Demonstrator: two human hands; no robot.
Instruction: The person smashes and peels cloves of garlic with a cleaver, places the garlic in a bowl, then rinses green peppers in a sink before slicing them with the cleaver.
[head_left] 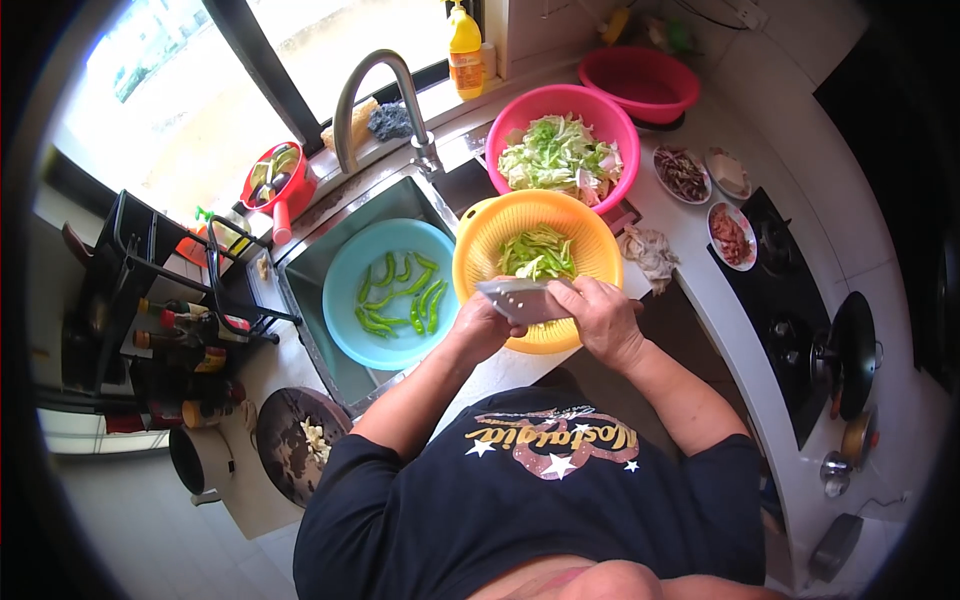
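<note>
My right hand [606,322] grips a kitchen cleaver [528,300] over the near side of a yellow colander [466,262]. The broad metal blade points left, with a few small pale bits stuck to it. At the blade's left end, my left hand [482,328] is closed, its fingers curled and partly hidden by the blade. Whatever it may hold is hidden. Sliced green vegetable strips [538,252], possibly peppers, lie in the colander. To the left, a blue basin [345,330] of water in the sink holds several whole green peppers [418,280].
Behind the colander stands a pink basin [632,150] of cut cabbage [560,150]. The faucet [425,150] rises over the sink [300,285]. Small plates of ingredients [732,236] sit beside the stove [775,320] at right. A round chopping board [290,470] with pale pieces lies at lower left.
</note>
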